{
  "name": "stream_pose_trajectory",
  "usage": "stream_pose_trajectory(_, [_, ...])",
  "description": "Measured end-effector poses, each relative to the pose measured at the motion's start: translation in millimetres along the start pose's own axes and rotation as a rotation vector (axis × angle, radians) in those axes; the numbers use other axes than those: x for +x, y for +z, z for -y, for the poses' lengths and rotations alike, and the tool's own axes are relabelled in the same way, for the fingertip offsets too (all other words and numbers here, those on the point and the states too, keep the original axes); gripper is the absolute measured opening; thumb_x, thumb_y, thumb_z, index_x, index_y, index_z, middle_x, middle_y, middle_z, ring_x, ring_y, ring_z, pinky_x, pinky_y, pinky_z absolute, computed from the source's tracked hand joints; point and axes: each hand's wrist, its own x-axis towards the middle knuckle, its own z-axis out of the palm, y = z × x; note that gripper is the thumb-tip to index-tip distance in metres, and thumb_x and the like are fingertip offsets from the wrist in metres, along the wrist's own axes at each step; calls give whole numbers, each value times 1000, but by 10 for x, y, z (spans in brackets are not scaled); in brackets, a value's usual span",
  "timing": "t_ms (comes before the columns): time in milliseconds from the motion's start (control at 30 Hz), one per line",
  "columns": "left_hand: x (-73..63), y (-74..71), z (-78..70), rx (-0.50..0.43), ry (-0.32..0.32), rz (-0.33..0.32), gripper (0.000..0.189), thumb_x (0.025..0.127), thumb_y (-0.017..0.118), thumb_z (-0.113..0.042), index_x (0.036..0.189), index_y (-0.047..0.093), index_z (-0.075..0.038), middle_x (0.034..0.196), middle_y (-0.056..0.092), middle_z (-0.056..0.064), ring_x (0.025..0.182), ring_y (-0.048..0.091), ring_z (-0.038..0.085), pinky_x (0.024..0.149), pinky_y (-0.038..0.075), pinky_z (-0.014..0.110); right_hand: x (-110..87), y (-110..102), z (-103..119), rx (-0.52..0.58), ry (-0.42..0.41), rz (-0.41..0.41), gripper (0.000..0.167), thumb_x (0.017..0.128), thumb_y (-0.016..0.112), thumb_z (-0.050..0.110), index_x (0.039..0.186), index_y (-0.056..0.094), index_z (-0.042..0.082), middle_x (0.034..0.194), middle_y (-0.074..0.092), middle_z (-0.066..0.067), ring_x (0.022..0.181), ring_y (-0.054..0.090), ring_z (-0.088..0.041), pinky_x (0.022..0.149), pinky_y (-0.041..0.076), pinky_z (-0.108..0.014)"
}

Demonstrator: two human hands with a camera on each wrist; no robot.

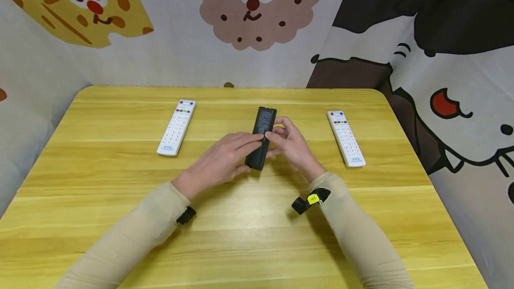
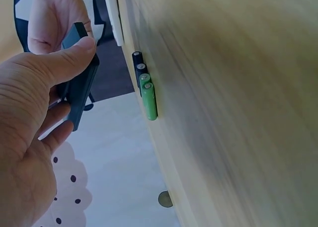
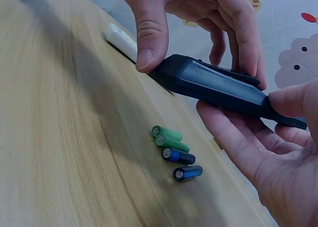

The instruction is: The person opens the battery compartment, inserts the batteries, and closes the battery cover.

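Observation:
A black remote control point(image 1: 261, 121) is held above the table, with printed text on the side that faces up. My left hand point(image 1: 229, 153) grips its near end with the thumb, its fingertips laid across the upper face. From the other side my right hand point(image 1: 293, 146) pinches it, thumb on top and fingers beneath. A thin dark battery cover point(image 3: 231, 72) stands slightly raised from the remote's back in the right wrist view. Green batteries point(image 3: 171, 142) and dark blue batteries point(image 3: 179, 156) lie in a row on the table below; the remote and hands hide them in the head view.
One white remote control point(image 1: 176, 127) lies on the table to the left, and another white remote point(image 1: 346, 138) to the right. The wooden table point(image 1: 249, 235) ends at a cartoon-printed cloth point(image 1: 172, 57) behind and at both sides.

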Motion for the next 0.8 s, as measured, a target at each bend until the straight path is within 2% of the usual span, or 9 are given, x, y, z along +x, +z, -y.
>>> stream_pose_trajectory(333, [7, 35, -11, 13, 11, -38, 74, 78, 92, -14, 142, 59, 2, 151, 55, 14, 137, 54, 30, 121, 39, 42, -14, -9, 21, -2, -28, -9, 31, 106, 52, 2, 134, 42, -3, 112, 66, -19, 90, 71, -22, 68, 66, -43])
stream_pose_trajectory(800, [23, 47, -18, 50, 7, -25, 72, 80, 91, -16, 142, 59, 1, 152, 53, 12, 138, 53, 29, 119, 41, 42, -12, -23, 30, 6, -26, -17, 30, 106, 51, 2, 134, 42, -2, 115, 66, -20, 92, 71, -22, 68, 66, -44])
